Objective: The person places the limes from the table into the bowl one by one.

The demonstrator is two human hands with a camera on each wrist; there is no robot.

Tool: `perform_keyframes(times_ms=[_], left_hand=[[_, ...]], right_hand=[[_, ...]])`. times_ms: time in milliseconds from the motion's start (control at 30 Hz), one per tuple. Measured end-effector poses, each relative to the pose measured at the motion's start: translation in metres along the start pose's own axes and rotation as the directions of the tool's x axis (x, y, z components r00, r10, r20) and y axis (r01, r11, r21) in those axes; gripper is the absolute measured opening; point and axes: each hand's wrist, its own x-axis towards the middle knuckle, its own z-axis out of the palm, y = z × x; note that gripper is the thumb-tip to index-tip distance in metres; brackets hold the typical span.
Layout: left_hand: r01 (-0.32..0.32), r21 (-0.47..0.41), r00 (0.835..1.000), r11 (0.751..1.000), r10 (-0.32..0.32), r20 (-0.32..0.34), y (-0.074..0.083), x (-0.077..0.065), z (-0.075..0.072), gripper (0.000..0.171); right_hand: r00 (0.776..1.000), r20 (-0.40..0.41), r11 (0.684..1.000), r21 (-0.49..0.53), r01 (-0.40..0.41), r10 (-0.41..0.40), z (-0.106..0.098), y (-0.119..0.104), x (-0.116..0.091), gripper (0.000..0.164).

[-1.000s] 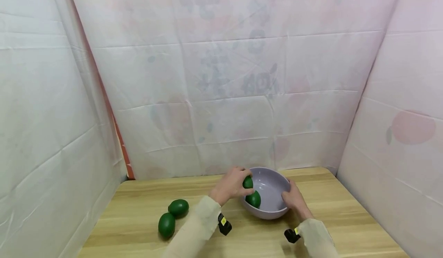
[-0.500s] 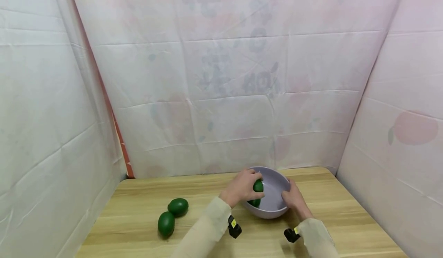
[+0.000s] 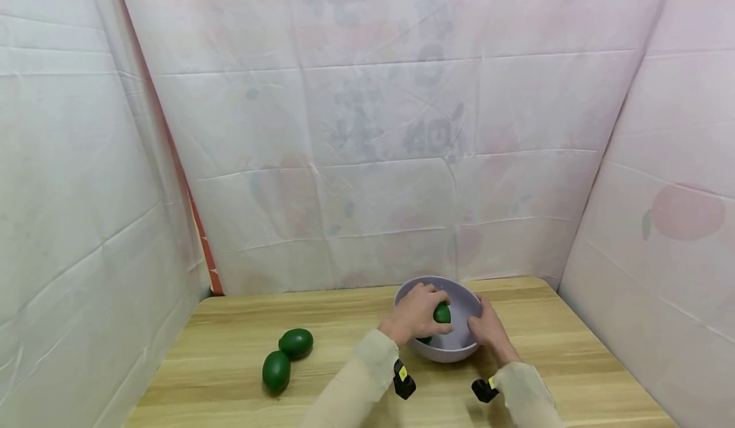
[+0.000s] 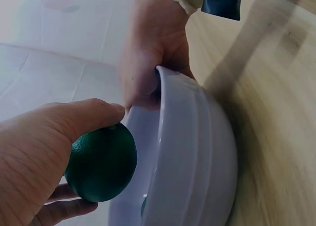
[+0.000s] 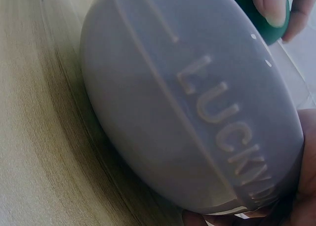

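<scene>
My left hand (image 3: 415,313) grips a dark green oval fruit (image 3: 442,313) between thumb and fingers, over the inside of a pale purple bowl (image 3: 462,300). In the left wrist view, the gripped fruit (image 4: 101,164) is smooth and rounded, beside the bowl's rim. Another green fruit (image 3: 425,340) lies in the bowl, mostly covered by that hand. At the bowl's right side, my right hand (image 3: 488,329) holds the rim, thumb inside. Raised letters reading "LUCKY" show on the bowl's outer wall (image 5: 163,122) in the right wrist view.
Two more green fruits, one (image 3: 295,344) slightly behind the other (image 3: 276,372), lie touching or nearly so on the left of the wooden table (image 3: 230,326). White printed sheets (image 3: 373,211) hang behind and at both sides.
My left hand has moved right with the green fruit, from the bowl's left rim to over its middle, covering more of the fruit inside. My right hand stays on the rim.
</scene>
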Motion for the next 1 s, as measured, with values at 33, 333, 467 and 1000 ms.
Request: perform_keyframes(times_ms=[33,333,467,1000], left_hand=[[-0.005,0.008,1.0,1.0,0.006,-0.003,0.001,0.001,0.002,0.043],[-0.014,0.044,1.0,0.999,0.013,0.015,0.006,0.003,0.013,0.043],[0.007,0.04,1.0,0.999,-0.008,0.029,0.007,0.003,0.018,0.042],[-0.024,0.07,1.0,0.997,0.023,0.017,0.007,0.006,0.032,0.045]], right_hand=[[1.0,0.001,1.0,0.002,-0.004,0.004,0.0,0.0,0.0,0.068],[0.998,0.038,0.999,0.009,-0.043,0.043,0.0,0.002,0.002,0.068],[0.999,0.031,1.0,0.004,-0.031,0.031,0.0,0.002,0.002,0.068],[0.998,0.038,0.999,-0.011,-0.048,0.049,0.0,0.003,0.002,0.067]])
